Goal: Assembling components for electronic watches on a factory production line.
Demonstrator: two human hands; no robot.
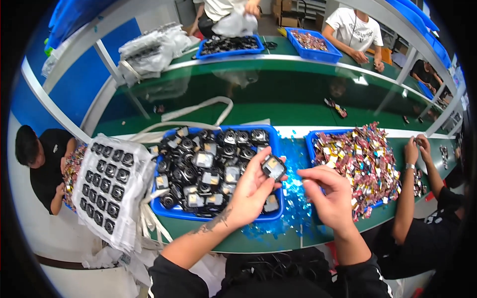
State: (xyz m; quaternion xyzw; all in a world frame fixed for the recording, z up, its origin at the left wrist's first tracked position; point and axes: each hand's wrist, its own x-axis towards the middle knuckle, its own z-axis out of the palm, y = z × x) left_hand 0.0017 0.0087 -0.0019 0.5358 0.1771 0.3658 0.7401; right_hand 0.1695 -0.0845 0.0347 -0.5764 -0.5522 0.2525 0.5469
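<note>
My left hand [253, 191] holds a small square black housing [273, 168] with rounded corners and a pale grey centre. Fingers and thumb grip it at its edges, over the right side of a blue bin [216, 216]. That bin is heaped with similar black housings [188, 172], some showing round lens-like fronts, others grey squares. Just right of the held piece is my right hand [328, 193], its fingers bent toward the left hand. A small gap shows between its thumb and index finger, and I see nothing in it. Shiny blue film scraps [293, 198] lie beneath the hands.
On the right, another blue bin [309, 144] overflows with red, gold and silver small parts [357, 164]. A white-wrapped tray [107, 191] of black housings stands left, beside white straps [149, 218]. A co-worker's hands [417, 149] are at the right; other people sit around the green table [278, 243].
</note>
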